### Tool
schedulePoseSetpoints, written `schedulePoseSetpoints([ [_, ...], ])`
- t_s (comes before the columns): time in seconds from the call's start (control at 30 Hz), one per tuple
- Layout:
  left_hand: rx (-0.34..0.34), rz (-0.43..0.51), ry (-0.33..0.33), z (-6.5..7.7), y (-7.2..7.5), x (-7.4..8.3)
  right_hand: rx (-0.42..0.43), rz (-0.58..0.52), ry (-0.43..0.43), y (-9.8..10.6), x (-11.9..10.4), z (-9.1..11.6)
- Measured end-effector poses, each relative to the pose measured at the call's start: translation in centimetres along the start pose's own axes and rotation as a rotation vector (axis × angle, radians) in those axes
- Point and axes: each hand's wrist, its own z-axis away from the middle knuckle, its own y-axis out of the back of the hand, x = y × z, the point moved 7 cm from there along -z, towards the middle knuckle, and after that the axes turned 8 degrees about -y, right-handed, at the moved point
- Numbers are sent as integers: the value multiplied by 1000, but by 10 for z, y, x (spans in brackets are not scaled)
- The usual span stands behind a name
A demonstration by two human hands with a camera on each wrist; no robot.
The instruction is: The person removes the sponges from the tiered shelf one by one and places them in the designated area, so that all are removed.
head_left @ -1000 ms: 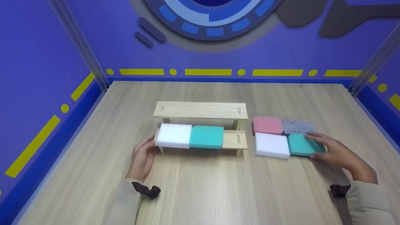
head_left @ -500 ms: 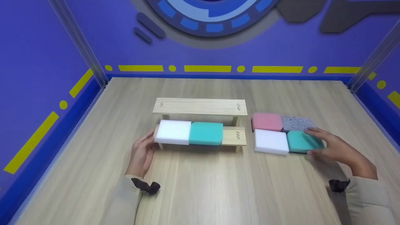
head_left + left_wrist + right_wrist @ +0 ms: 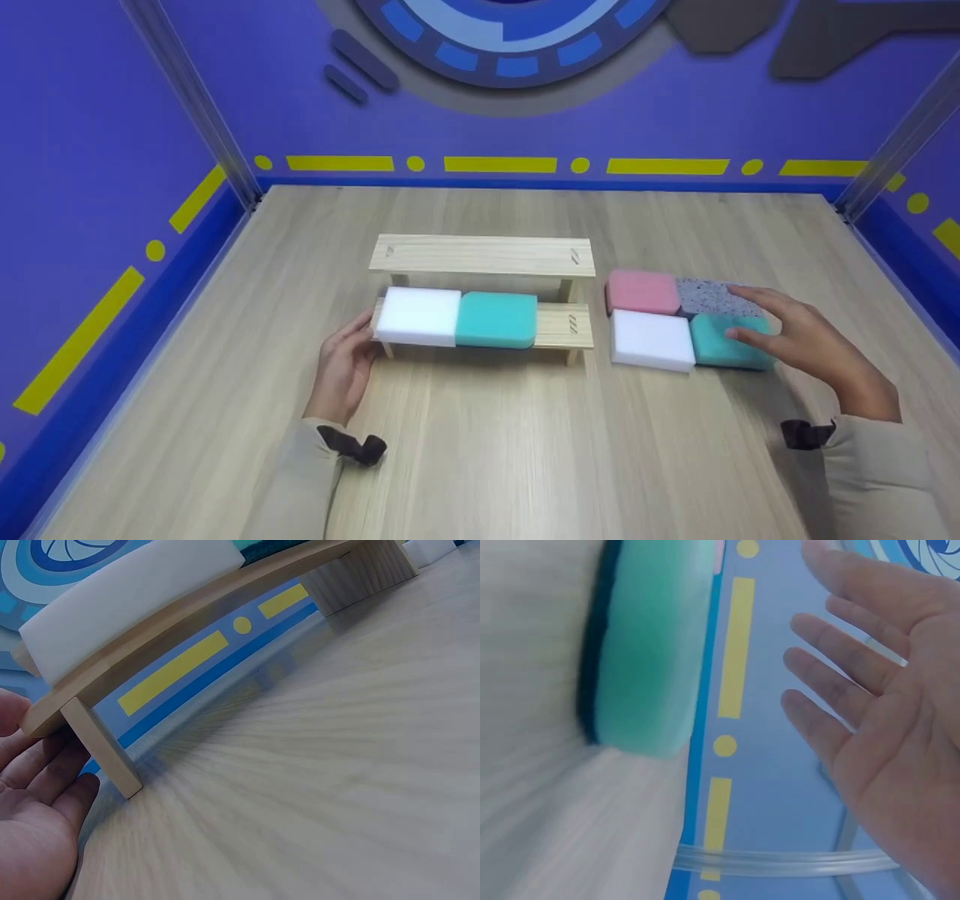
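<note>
My left hand grips the left end of a two-step wooden shelf. In the left wrist view its thumb lies at the board's end, with the fingers under the board. On the lower step a white sponge and a teal sponge sit side by side. My right hand hovers over another teal sponge on the table. The right wrist view shows this hand's fingers spread and apart from that sponge, holding nothing.
Beside the teal sponge lie a second white sponge, a pink sponge and a speckled grey sponge, packed in a block. Blue panels wall off the table's back and sides.
My right hand has let go of the teal sponge on the table and lifted off it, shifting slightly up and left. The left hand has stayed on the shelf.
</note>
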Motion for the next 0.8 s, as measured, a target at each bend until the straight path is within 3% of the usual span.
schedulePoseSetpoints([
  [0.43, 18, 22, 2, 0, 1, 0, 44, -18, 68, 3, -45, -14],
  [0.8, 20, 13, 15, 1, 2, -1, 28, -86, 137, -8, -84, -27],
])
